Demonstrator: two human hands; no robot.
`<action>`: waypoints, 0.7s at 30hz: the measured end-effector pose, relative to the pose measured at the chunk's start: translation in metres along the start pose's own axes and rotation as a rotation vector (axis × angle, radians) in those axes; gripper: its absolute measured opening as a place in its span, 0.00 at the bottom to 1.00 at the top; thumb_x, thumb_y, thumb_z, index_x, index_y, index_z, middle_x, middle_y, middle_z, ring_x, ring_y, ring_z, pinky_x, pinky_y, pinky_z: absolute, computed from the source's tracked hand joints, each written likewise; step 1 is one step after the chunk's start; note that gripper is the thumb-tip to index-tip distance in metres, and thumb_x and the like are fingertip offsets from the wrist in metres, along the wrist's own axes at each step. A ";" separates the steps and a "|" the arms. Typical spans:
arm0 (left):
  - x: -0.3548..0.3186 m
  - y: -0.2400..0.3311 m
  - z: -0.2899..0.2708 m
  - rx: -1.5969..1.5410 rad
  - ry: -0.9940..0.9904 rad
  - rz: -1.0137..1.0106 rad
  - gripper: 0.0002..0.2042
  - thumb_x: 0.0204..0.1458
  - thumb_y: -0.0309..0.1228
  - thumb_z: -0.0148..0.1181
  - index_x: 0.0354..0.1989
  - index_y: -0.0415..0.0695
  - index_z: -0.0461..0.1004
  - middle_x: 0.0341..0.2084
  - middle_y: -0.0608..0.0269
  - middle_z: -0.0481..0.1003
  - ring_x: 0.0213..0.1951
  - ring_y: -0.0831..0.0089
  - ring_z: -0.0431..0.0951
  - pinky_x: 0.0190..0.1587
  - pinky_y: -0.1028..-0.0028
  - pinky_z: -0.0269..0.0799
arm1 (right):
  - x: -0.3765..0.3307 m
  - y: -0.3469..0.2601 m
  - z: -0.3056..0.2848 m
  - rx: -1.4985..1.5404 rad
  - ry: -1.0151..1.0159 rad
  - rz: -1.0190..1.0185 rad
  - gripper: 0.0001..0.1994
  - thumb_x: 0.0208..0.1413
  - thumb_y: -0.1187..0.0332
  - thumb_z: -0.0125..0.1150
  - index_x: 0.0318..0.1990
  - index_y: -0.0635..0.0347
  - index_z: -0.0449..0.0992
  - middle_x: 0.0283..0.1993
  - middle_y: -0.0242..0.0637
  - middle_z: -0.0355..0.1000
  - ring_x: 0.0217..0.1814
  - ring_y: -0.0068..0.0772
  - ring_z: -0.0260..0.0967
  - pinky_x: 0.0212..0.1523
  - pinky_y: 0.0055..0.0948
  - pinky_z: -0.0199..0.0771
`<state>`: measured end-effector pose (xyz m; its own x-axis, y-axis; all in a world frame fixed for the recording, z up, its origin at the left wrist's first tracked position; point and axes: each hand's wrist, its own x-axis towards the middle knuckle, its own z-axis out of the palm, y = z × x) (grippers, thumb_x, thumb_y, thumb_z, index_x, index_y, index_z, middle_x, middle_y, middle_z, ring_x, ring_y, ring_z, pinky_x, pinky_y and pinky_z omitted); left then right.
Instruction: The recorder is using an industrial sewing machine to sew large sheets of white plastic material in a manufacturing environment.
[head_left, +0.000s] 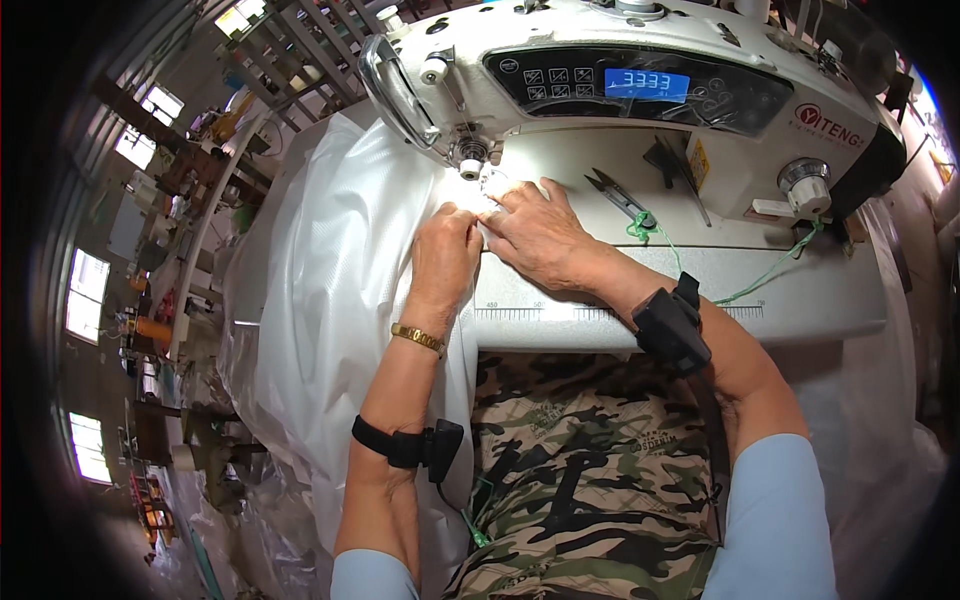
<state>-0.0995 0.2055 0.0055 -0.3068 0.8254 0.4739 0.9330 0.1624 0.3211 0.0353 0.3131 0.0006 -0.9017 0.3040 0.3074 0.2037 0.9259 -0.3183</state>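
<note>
White fabric hangs over the left of the sewing machine's bed and down past my left forearm. Both hands meet at its edge, just in front of the lit needle area of the sewing machine. My left hand has its fingers closed, pinching the fabric. Beside it, my right hand presses down close to the presser foot, thumb and fingers bent round the fabric edge. Glare washes out the needle and the fingertips there.
Thread snips with a green cord lie right of my right hand. A dark pointed tool rests behind them under the machine arm. A printed ruler scale runs along the table's front edge. Cluttered racks stand far left.
</note>
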 end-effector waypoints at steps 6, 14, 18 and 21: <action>-0.001 -0.002 0.001 -0.002 0.011 -0.029 0.04 0.50 0.22 0.61 0.32 0.34 0.80 0.27 0.49 0.74 0.30 0.51 0.76 0.37 0.58 0.72 | 0.000 -0.002 0.004 0.037 0.060 -0.031 0.20 0.64 0.60 0.46 0.53 0.60 0.78 0.57 0.48 0.71 0.66 0.47 0.61 0.71 0.55 0.46; -0.011 0.019 -0.051 -0.057 -0.175 0.044 0.08 0.57 0.26 0.59 0.43 0.38 0.80 0.33 0.52 0.78 0.34 0.62 0.80 0.37 0.66 0.76 | -0.009 0.006 -0.007 0.021 -0.068 -0.046 0.24 0.63 0.56 0.52 0.62 0.59 0.71 0.66 0.48 0.65 0.70 0.46 0.56 0.73 0.51 0.45; -0.007 0.007 -0.149 -0.309 -0.187 -0.112 0.12 0.62 0.27 0.55 0.51 0.39 0.80 0.39 0.61 0.82 0.31 0.79 0.78 0.36 0.78 0.74 | -0.012 0.019 -0.003 0.062 0.004 -0.101 0.24 0.64 0.52 0.51 0.58 0.58 0.74 0.64 0.47 0.67 0.70 0.43 0.58 0.73 0.47 0.46; -0.012 -0.078 -0.193 -0.117 0.076 -0.206 0.14 0.65 0.32 0.53 0.54 0.40 0.78 0.45 0.58 0.81 0.40 0.76 0.80 0.44 0.77 0.75 | -0.018 0.025 -0.010 0.046 0.000 -0.079 0.24 0.64 0.50 0.50 0.58 0.58 0.75 0.64 0.46 0.68 0.69 0.42 0.60 0.73 0.45 0.49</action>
<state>-0.2053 0.0791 0.1327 -0.5058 0.7376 0.4474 0.8224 0.2557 0.5082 0.0607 0.3333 -0.0042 -0.9142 0.2305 0.3332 0.1142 0.9357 -0.3339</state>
